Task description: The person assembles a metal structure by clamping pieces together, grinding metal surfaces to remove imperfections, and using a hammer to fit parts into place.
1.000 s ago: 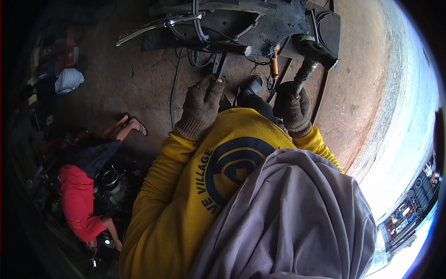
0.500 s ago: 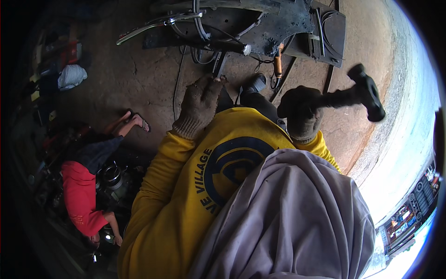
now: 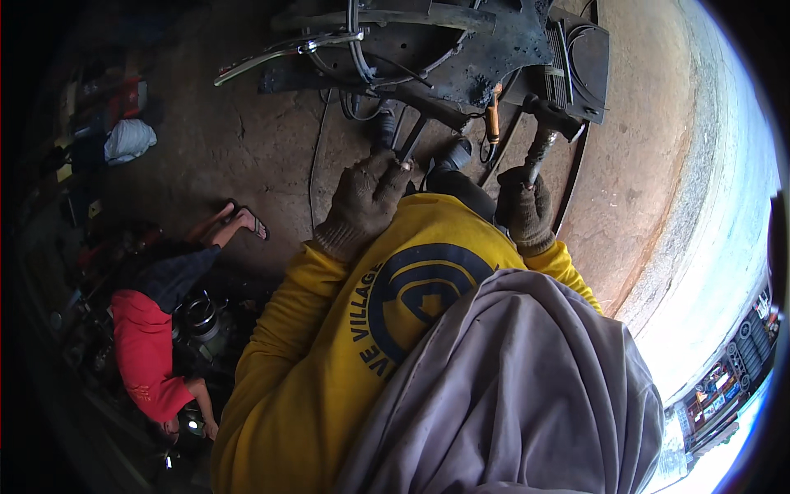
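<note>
My left hand (image 3: 362,196), in a brown knitted work glove, is closed around the near end of a T-shaped dark metal piece (image 3: 434,110). Its flat stem rises from my fist to a thick crossbar with a rough end. A hammer (image 3: 541,150) is gripped by its handle in my right hand (image 3: 525,210), also gloved. The hammer's dark head points up and away from me, to the right of the crossbar and apart from it. Just beyond the T-shaped piece stands a dark steel work table (image 3: 502,45), its near edge jagged and spattered.
An orange-handled tool (image 3: 492,123) with a cable hangs at the table's near edge. Bent shiny tubing (image 3: 288,54) lies across the table's left side. Thin rods (image 3: 558,74) rest on a plate at right. A person in a red shirt (image 3: 148,346) bends over machinery on my left.
The hammer has swung from pointing right to pointing upward, closer to the table. The T-shaped piece has shifted right and toward me, its crossbar now slanting down to the right.
</note>
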`<state>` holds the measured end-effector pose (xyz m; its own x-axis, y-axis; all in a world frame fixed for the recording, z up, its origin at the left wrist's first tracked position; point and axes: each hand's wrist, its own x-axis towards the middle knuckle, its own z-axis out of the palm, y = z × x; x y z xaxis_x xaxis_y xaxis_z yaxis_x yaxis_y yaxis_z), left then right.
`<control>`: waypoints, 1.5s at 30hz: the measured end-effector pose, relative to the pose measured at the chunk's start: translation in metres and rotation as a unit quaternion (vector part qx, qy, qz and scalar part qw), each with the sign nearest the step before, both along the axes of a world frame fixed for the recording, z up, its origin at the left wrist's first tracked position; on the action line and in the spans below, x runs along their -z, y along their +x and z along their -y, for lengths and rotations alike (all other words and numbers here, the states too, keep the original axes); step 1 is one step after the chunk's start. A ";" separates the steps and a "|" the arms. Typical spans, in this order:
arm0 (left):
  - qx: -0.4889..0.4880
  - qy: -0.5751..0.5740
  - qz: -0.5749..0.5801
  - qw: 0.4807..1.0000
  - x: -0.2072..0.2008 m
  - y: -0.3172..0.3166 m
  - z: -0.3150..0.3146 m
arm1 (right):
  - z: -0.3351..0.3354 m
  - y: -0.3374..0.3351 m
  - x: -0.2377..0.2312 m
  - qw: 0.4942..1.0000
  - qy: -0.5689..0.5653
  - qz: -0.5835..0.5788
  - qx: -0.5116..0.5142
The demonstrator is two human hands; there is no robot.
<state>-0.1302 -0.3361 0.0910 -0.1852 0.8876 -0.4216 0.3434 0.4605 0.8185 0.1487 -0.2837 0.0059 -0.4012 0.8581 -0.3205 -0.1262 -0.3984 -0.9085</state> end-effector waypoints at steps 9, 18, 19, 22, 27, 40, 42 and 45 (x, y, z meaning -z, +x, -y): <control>-0.012 0.049 0.031 0.998 0.003 -0.002 0.001 | -0.003 0.001 -0.008 0.997 0.037 0.065 -0.027; -0.083 -0.012 0.079 0.993 0.018 -0.012 -0.004 | -0.012 -0.004 -0.015 0.997 0.042 0.061 -0.034; -0.091 -0.009 0.088 0.992 0.018 -0.013 -0.005 | -0.013 -0.007 -0.017 0.997 0.043 0.055 -0.037; -0.082 0.039 0.042 0.995 0.022 -0.009 -0.003 | -0.015 -0.013 -0.021 0.997 0.040 0.053 -0.037; 0.045 0.046 -0.054 0.996 0.002 -0.013 0.000 | -0.016 -0.011 -0.018 0.996 0.048 0.054 -0.042; 0.093 0.128 -0.080 0.984 0.005 -0.019 0.022 | -0.012 -0.003 -0.011 0.995 0.036 0.091 -0.026; 0.114 0.152 -0.106 0.976 0.004 -0.018 0.025 | -0.011 -0.005 -0.012 0.993 0.039 0.105 -0.027; 0.139 0.190 -0.146 0.961 0.010 -0.021 0.029 | -0.012 -0.010 -0.018 0.993 0.044 0.106 -0.033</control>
<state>-0.1515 -0.3646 0.0809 0.0210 0.9995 -0.0243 0.6499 0.0048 0.7600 0.1383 -0.2717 0.0243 -0.3888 0.8608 -0.3285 0.0943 -0.3175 -0.9436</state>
